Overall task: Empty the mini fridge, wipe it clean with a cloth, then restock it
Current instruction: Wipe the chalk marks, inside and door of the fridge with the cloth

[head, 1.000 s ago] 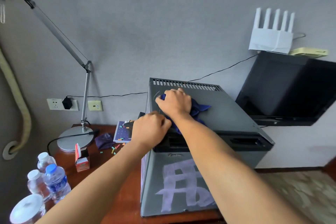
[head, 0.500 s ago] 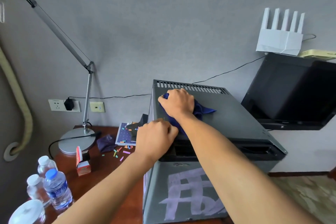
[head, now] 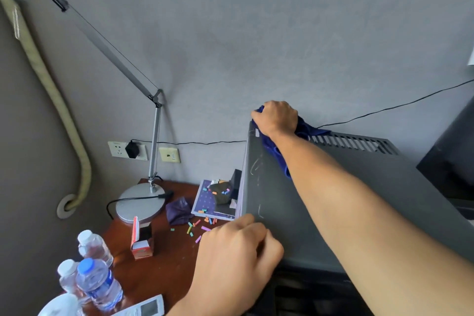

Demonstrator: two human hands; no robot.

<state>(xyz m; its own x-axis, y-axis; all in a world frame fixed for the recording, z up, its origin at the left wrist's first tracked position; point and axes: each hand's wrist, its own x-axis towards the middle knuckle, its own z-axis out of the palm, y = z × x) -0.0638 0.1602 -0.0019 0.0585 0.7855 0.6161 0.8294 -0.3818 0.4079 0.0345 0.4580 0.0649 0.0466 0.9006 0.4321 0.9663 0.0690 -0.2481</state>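
Grey, smooth-topped mini fridge (head: 333, 200) fills the right of the frame, with a slotted vent at its rear. Right hand (head: 278, 118), fingers clamped on one crumpled blue cloth (head: 305, 128), presses its back-left corner. Left hand (head: 236, 259), fingers curled together, rests on its front-left edge. Three clear plastic bottles (head: 98, 282) stand lower left.

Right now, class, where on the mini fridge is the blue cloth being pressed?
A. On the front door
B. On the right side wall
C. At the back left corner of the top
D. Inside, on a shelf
C: the right hand presses the blue cloth onto the mini fridge top at its back left corner, beside the vent slots.
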